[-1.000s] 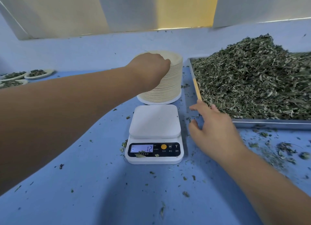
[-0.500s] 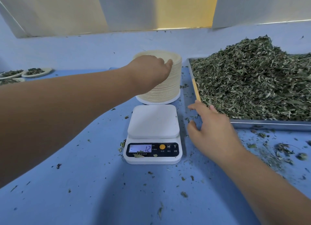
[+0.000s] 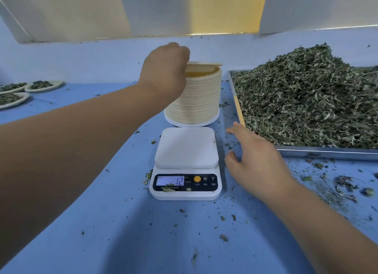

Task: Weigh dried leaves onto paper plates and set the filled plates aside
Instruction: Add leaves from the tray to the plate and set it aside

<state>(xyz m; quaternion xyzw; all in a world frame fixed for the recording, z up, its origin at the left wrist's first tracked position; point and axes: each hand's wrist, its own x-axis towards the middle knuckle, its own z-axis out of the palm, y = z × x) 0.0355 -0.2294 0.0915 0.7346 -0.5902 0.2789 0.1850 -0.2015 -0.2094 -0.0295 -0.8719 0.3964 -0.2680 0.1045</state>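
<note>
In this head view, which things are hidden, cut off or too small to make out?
Head view, left hand: its own back hides the fingers, so how they hold the top paper plate is unseen.
Head view, filled plates: the left edge cuts the group off; their count is unknown.
Head view, metal tray: the right edge cuts it off.
Head view, scale: print under its buttons is too small.
</note>
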